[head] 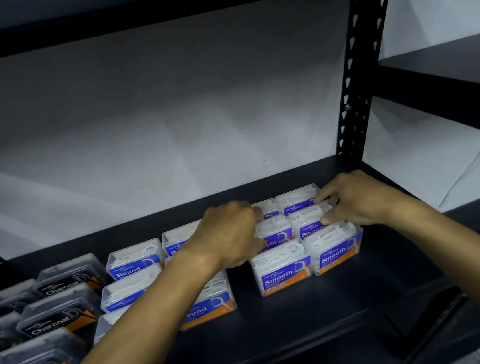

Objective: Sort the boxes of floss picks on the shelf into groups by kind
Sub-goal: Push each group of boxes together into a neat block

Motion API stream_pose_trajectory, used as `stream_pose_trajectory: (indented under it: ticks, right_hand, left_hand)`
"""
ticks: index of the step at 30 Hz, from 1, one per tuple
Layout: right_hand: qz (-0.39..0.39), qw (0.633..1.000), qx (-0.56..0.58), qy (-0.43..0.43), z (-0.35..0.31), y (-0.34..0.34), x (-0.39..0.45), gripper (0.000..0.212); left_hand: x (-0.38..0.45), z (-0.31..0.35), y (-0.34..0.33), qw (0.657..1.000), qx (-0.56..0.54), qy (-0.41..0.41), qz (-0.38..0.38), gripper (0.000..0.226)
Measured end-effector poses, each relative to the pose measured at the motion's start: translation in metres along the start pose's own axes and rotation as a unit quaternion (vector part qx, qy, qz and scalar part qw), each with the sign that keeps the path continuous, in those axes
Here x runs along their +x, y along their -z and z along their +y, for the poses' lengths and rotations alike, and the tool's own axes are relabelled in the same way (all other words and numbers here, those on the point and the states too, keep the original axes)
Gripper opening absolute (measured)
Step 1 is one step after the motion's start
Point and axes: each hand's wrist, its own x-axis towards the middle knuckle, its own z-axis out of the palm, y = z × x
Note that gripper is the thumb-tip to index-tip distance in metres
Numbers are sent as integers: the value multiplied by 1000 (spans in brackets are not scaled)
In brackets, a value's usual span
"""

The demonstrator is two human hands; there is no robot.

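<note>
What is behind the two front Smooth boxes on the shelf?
More Smooth boxes stand in rows behind the front pair. The left hand and right hand partly cover them, so their exact number stays unclear.

**One head camera, looking down into the shelf bay**

A single wide-angle view from the person's head faces forward and down onto the black shelf board (322,307). It sits close: both forearms enter from the bottom edge. The white back wall (150,117) fills the upper frame, and the perforated upright (354,64) bows with lens distortion. No second view shares the scene.
</note>
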Motion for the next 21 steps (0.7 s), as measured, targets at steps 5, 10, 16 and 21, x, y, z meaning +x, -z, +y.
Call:
stream_pose_trajectory:
  ticks: [5,10,16,21]
  right_hand:
    - [36,999,23,-19,1,-6,2,49]
    - [79,995,42,-43,2,-11,5,51]
    - [92,993,50,-47,1,-17,5,63]
    - [91,993,58,-52,1,-18,7,73]
  left_hand:
    - [-2,3,-4,999,12,10,35,47]
    - [-4,3,-6,998,-2,18,62,44]
    - [-6,3,-7,997,-10,18,74,43]
    - [-5,5,-7,996,-10,25,84,44]
